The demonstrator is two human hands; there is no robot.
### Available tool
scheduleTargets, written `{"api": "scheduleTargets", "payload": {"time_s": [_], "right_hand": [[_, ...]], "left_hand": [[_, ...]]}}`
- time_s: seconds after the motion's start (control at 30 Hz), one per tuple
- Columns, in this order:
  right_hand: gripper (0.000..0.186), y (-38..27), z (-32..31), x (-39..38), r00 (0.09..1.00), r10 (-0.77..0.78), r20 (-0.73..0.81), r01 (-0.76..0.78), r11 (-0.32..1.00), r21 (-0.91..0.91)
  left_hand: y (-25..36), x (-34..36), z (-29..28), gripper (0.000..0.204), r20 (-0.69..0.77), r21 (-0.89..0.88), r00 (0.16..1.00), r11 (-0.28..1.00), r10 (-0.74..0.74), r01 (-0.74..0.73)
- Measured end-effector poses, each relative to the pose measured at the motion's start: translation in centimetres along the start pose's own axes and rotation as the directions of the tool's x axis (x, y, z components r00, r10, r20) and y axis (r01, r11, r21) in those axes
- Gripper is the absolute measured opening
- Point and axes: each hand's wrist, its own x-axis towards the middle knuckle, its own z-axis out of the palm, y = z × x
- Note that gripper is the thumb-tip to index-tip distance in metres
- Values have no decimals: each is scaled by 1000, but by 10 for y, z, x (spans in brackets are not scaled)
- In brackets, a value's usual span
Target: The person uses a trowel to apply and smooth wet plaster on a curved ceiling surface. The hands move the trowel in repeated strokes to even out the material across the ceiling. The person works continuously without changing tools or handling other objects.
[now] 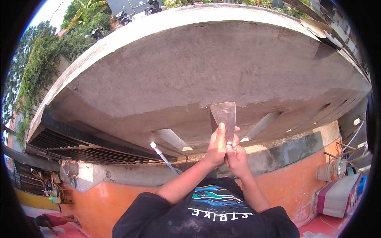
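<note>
So yeah, the left forearm (188, 177) and right forearm (254, 191) are slanting in from below the fingers (235, 141), the left hand (216, 150) is gripping with its thumb (221, 127) pointing up, and the right hand (237, 162) is clenching close beside it, just below and right of that thumb.

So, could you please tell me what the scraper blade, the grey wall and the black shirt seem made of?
Scraper blade: metal, probably steel, from its thin, smeared, faintly shiny face.
Grey wall: apparently cement plaster, matt, with uneven texture.
Black shirt: matt fabric, draping softly; fibre unclear.
</note>
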Motion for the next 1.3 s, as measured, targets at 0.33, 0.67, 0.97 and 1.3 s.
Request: {"api": "scheduleTargets", "payload": {"time_s": [0.33, 0.67, 0.97, 1.3], "right_hand": [[22, -31, 24, 48, 981, -123, 152, 136, 987, -80], [27, 27, 18, 4, 994, 26, 111, -43, 987, 154], [26, 19, 17, 12, 1000, -21, 5, 21, 1000, -11], [22, -36, -5, 23, 985, -137, 103, 123, 983, 134]], "left_hand": [[62, 8, -7, 60, -23, 53, 962, 961, 272, -271], [24, -5, -18, 63, -32, 282, 996, 955, -82, 87], [16, 4, -19, 61, -6, 195, 997, 978, -76, 76], [47, 14, 17, 61, 154, 78, 981, 988, 120, -133]]}}
